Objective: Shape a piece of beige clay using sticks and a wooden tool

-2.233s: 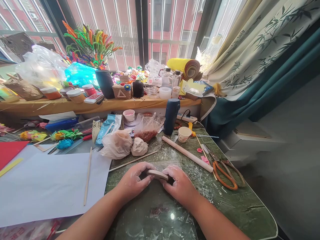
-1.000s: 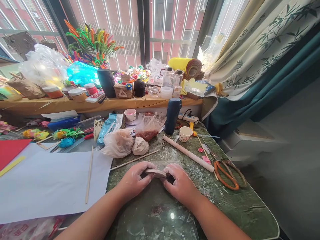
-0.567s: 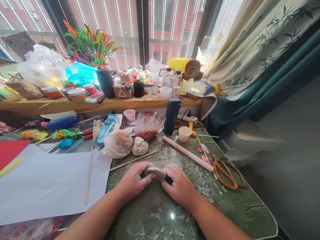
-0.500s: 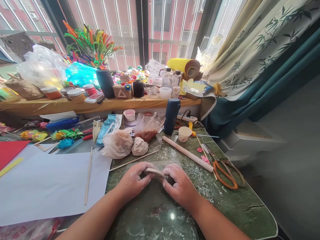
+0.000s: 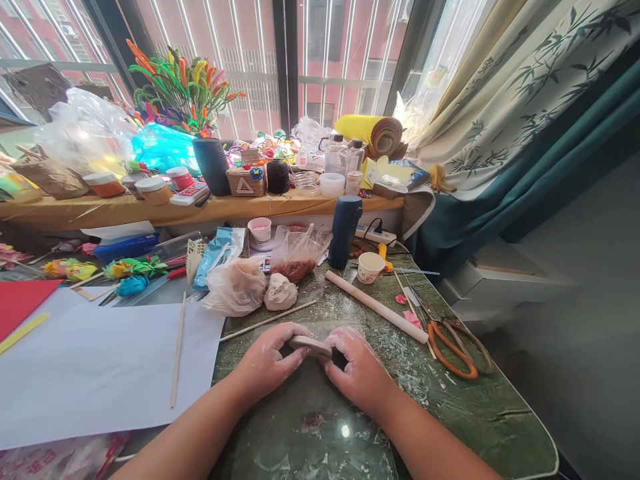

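Observation:
Between both hands is a flat, greyish piece of clay point(image 5: 311, 345), held just above the table's near part. My left hand point(image 5: 273, 357) pinches its left end between thumb and fingers. At its right end, my right hand point(image 5: 357, 363) grips it with thumb and curled fingers. White residue coats the fingers of both hands. Beyond them lie a thin wooden stick point(image 5: 269, 321), a lump of white clay point(image 5: 281, 292) and a wooden rolling pin point(image 5: 376, 307) set at a slant. The underside of the held clay is hidden.
Orange-handled scissors point(image 5: 454, 343) lie at the right, near the table edge point(image 5: 543, 430). A paper cup point(image 5: 371, 268) and a dark blue bottle point(image 5: 345, 233) stand behind the rolling pin. White paper point(image 5: 100, 373) covers the left side, with a stick on it. Crumpled plastic bags point(image 5: 237, 287) sit beyond.
The clay piece has tilted slightly between the fingers, its right end a little lower and more of its edge showing. Both hands keep nearly the same place.

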`<state>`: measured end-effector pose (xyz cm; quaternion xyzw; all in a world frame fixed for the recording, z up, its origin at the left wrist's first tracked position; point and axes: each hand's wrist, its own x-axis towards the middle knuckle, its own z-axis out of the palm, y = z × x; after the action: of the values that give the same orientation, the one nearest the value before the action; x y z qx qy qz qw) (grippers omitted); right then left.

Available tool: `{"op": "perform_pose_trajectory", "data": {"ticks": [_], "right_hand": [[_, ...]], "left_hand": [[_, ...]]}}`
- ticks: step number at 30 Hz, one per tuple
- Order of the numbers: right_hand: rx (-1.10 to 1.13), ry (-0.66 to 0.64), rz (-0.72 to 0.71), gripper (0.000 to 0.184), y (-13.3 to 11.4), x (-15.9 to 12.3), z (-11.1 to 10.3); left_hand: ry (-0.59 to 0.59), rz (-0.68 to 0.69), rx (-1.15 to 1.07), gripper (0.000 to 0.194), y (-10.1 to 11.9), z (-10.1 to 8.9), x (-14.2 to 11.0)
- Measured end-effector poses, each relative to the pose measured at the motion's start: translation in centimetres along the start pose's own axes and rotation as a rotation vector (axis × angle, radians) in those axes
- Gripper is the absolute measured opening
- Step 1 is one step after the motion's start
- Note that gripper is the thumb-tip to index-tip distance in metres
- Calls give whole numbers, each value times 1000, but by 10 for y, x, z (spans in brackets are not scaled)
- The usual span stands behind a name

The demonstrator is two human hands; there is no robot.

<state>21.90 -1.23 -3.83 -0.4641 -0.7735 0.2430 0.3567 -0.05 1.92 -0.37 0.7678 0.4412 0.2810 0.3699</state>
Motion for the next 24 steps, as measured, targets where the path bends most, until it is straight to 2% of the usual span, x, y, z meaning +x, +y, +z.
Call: {"op": "perform_pose_trajectory", "data": {"ticks": [4,9,12,17,20,24], "right_hand": [[5,50,-13,6,-1,-1,0],[-43,8,-11,2,1,-1,1],[-38,-13,-12,6,2,0,1],[-2,18,-1,7,1,0,0],[-22,-20,-5,3,1,0,0],[33,42,-24,6,0,-1,-2]], "left_hand": [[3,3,-9,20,0,-1,0],[16,-16,-22,17,2,-2,1],[24,-17,-30,18,2,-2,1],[21,-17,-27,17,3,-1,1],[12,-17,-26,17,2,-1,1],[5,-19,-24,17,0,0,1]]}}
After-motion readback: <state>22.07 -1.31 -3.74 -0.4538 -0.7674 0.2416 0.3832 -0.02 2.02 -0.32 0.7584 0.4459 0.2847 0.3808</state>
